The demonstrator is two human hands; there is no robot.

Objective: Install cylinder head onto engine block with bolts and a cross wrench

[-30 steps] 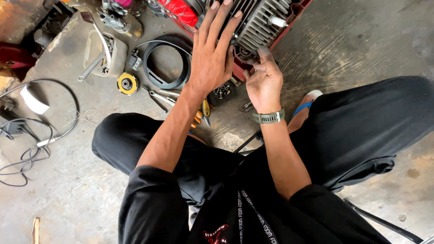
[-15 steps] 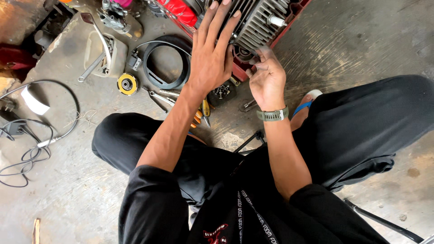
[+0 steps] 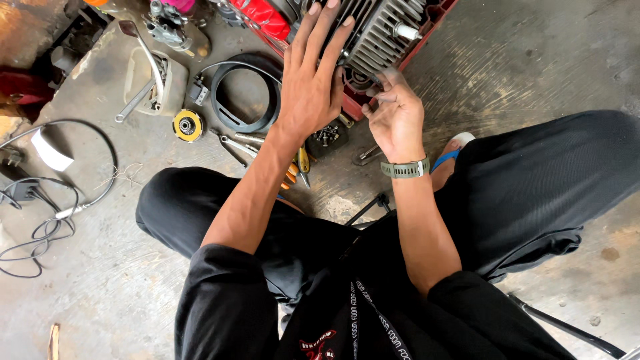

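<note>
On the concrete floor (image 3: 533, 60) a person sits low with knees apart, both arms reaching forward to a small engine (image 3: 373, 33) with grey cooling fins and a red housing that lies at the top of the view, just ahead of the knees. Their left hand (image 3: 313, 80) lies flat against the engine's side, fingers (image 3: 319, 27) spread and stretched upward over the fins and the red cover, gripping nothing. Their right hand (image 3: 397, 113), with a grey-green watch (image 3: 405, 169) on the wrist, is at the lower edge of the finned block; its fingers (image 3: 377, 90) are curled close together at a spot under the fins, and I cannot tell whether they pinch some small part there. Just left of the engine a black ring-shaped cover (image 3: 243, 100) lies flat on the floor, with a small yellow round part (image 3: 188, 125) beside it and a wrench (image 3: 133, 100) resting across a pale casing further left. Pliers (image 3: 233, 143) and a yellow-handled screwdriver (image 3: 303, 163) lie near the left forearm, and a small dark dish of screws (image 3: 327, 137) sits right below the left hand. Black cables (image 3: 40, 220) loop over the floor at far left, well apart from the work.
</note>
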